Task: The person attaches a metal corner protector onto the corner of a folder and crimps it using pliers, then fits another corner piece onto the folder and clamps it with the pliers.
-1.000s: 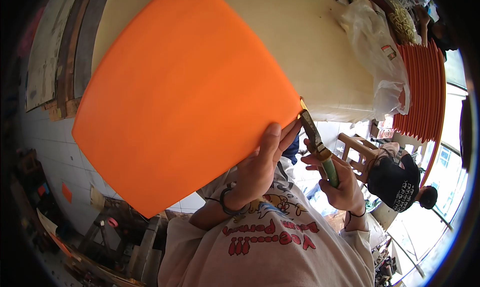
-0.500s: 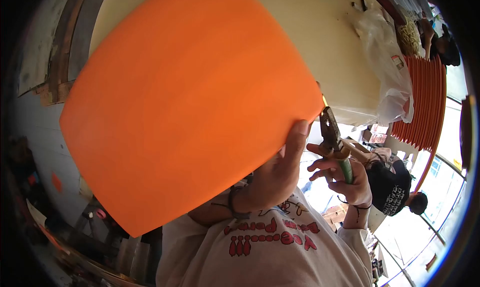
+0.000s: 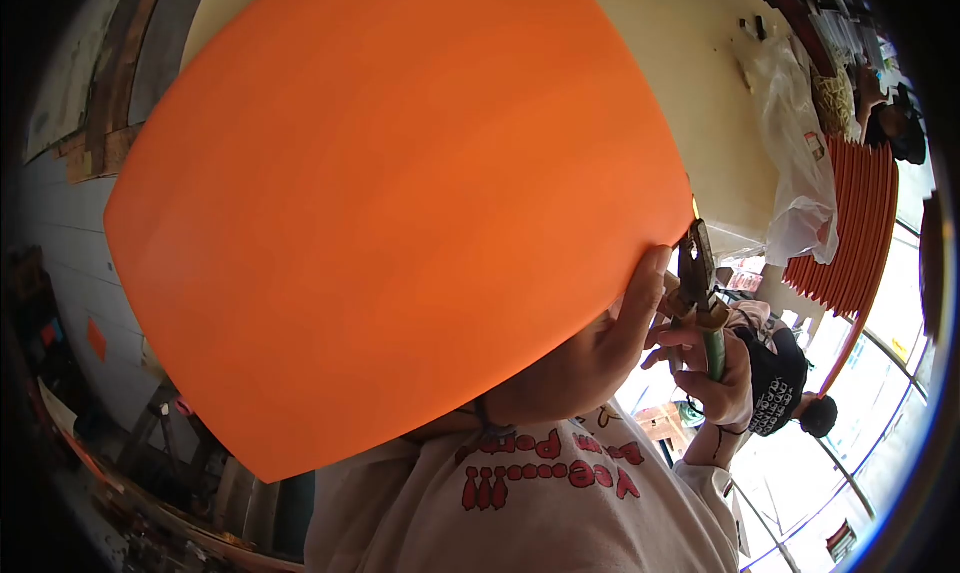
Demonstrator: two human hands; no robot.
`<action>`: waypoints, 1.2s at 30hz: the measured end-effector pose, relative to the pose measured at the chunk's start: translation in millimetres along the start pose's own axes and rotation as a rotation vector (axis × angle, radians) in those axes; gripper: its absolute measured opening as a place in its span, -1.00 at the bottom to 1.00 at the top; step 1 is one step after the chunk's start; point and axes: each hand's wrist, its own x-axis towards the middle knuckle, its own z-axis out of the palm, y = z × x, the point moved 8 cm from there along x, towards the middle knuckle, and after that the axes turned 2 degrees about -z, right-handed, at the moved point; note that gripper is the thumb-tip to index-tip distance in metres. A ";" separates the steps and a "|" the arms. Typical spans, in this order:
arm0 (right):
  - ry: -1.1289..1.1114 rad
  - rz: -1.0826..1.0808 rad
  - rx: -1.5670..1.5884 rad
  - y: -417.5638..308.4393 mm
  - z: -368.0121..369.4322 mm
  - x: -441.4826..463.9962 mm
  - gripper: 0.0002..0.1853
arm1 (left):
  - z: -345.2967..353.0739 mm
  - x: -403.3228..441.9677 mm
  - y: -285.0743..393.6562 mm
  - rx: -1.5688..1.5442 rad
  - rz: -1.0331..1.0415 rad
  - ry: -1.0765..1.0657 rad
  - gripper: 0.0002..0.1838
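Note:
A large flat orange sheet (image 3: 400,213) fills the middle of the view, tilted, its corners slightly rounded by the lens. My left hand (image 3: 610,348) holds it near the right corner, thumb on top and the other fingers hidden beneath. My right hand (image 3: 722,373) is closed around green-handled pliers (image 3: 697,263). The pliers' jaws point up at that same corner of the sheet, where a small yellow bit (image 3: 695,207) shows. Whether the jaws grip the sheet's edge I cannot tell.
Behind the sheet lies a pale tabletop (image 3: 725,123) with a clear plastic bag (image 3: 795,153). A stack of orange-red sheets (image 3: 860,223) stands at the right. A person in a dark shirt (image 3: 778,378) is beyond my right hand. Wooden pieces (image 3: 95,158) lie at the left.
The orange sheet, my left hand and the pliers have shifted to the right. My right hand's fingers, more spread before, have drawn in around the handles.

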 end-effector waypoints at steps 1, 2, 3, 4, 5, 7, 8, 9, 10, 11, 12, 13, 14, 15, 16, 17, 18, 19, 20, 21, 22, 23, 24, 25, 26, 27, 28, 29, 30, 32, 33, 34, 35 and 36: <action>-0.012 0.015 -0.009 0.4 0.1 0.1 -0.45 | -0.8 0.2 -0.3 0.002 0.001 0.001 -0.55; -0.024 0.031 -0.017 0.4 -0.2 0.4 -0.46 | -0.7 0.0 -0.8 0.003 -0.001 0.001 -0.56; -0.036 0.047 -0.026 0.8 0.3 0.4 -0.47 | -1.1 -0.2 -0.8 0.005 0.000 0.004 -0.56; -0.024 0.040 0.002 1.5 0.0 0.3 -0.48 | 0.2 -0.5 -0.4 0.006 0.002 0.001 -0.56; -0.012 0.035 0.029 3.2 0.3 0.1 -0.49 | -0.9 -0.5 -0.9 0.011 0.001 0.004 -0.56; -0.013 0.027 0.037 3.1 1.1 0.0 -0.50 | -1.7 -0.4 -0.9 0.013 0.001 0.004 -0.57; -0.026 0.024 0.018 1.8 1.8 0.1 -0.51 | -1.9 -0.6 -1.6 0.017 0.000 0.007 -0.57; -0.038 0.020 -0.001 0.6 2.5 0.2 -0.52 | -2.0 -0.7 -1.3 0.018 -0.001 0.007 -0.57; -0.039 0.024 -0.008 0.5 2.6 0.6 -0.54 | -1.9 -0.6 -1.8 0.019 -0.004 0.008 -0.57; -0.039 0.027 -0.014 0.3 3.0 0.9 -0.55 | -1.6 -1.0 -1.2 0.021 -0.007 0.009 -0.57; -0.036 0.028 -0.020 0.3 3.4 1.0 -0.56 | -0.9 -1.3 -1.5 0.021 -0.011 0.009 -0.58; -0.012 0.042 -0.028 1.3 3.2 0.8 -0.57 | 0.0 -1.5 -1.5 0.020 -0.016 0.007 -0.58; 0.013 0.056 -0.037 2.1 3.2 0.5 -0.58 | 0.4 -1.6 -1.6 0.019 -0.021 0.010 -0.58; 0.037 0.069 -0.047 2.6 1.6 0.0 -0.59 | 1.0 -1.4 -1.6 0.018 -0.025 0.012 -0.58; 0.018 0.055 -0.040 3.0 1.9 0.0 -0.59 | 1.8 -1.5 -2.4 0.017 -0.033 0.016 -0.58; -0.002 0.041 -0.034 5.4 1.1 0.6 -0.60 | 2.3 -1.3 -2.6 0.014 -0.042 0.018 -0.58; -0.020 0.027 -0.029 5.7 0.8 0.2 -0.60 | 3.6 -1.6 -2.5 0.013 -0.045 0.020 -0.59; 0.000 0.041 -0.005 5.6 1.8 -0.8 -0.59 | 4.2 -1.9 -3.3 0.009 -0.054 0.026 -0.59; 0.009 0.054 0.017 6.5 1.4 -2.2 -0.58 | 5.0 -2.7 -3.8 0.008 -0.061 0.031 -0.59; 0.017 0.067 0.040 8.4 0.3 -3.5 -0.58 | 6.3 -3.4 -4.4 0.005 -0.071 0.034 -0.59; 0.024 0.080 0.064 10.9 -0.8 -4.4 -0.58 | 7.5 -4.0 -5.1 0.000 -0.078 0.040 -0.59; 0.005 0.050 0.077 11.4 -1.6 -3.8 -0.57 | 8.4 -4.4 -6.6 -0.002 -0.084 0.045 -0.59; -0.032 0.040 0.026 10.7 -1.6 -3.0 -0.56 | 9.7 -4.9 -8.0 -0.008 -0.088 0.050 -0.59; -0.068 0.030 -0.026 9.7 -2.1 -1.7 -0.55 | 10.6 -5.0 -8.8 -0.011 -0.093 0.051 -0.59; -0.105 0.022 -0.077 8.6 -1.8 -0.9 -0.54 | 13.3 -6.6 -9.1 -0.026 -0.093 0.055 -0.60; -0.105 0.029 -0.095 6.8 0.1 -0.1 -0.51 | 12.3 -6.7 -8.1 -0.023 -0.091 0.046 -0.59; -0.106 0.036 -0.112 4.0 1.8 1.0 -0.49 | 11.3 -6.9 -7.0 -0.020 -0.089 0.037 -0.59; -0.107 0.042 -0.129 1.8 2.6 2.2 -0.47 | 10.6 -6.9 -6.6 -0.007 -0.094 0.030 -0.59; -0.122 0.033 -0.124 -0.8 2.9 3.6 -0.45 | 10.8 -6.7 -6.1 0.005 -0.112 0.028 -0.58; -0.152 0.015 -0.112 -4.4 3.4 5.5 -0.41 | 12.0 -5.7 -3.0 0.028 -0.161 0.029 -0.58; -0.156 0.022 -0.129 -3.5 2.4 4.9 -0.40 | 12.5 -5.2 -2.3 0.008 -0.180 0.035 -0.58; -0.159 0.030 -0.146 -2.5 0.8 4.2 -0.40 | 12.9 -4.8 -1.6 -0.012 -0.199 0.041 -0.58; -0.163 0.038 -0.163 -1.7 0.1 3.8 -0.39 | 13.1 -4.5 -1.6 -0.063 -0.208 0.049 -0.58; -0.168 0.032 -0.175 -2.6 0.1 4.1 -0.39 | 13.1 -4.5 -1.7 -0.082 -0.209 0.053 -0.58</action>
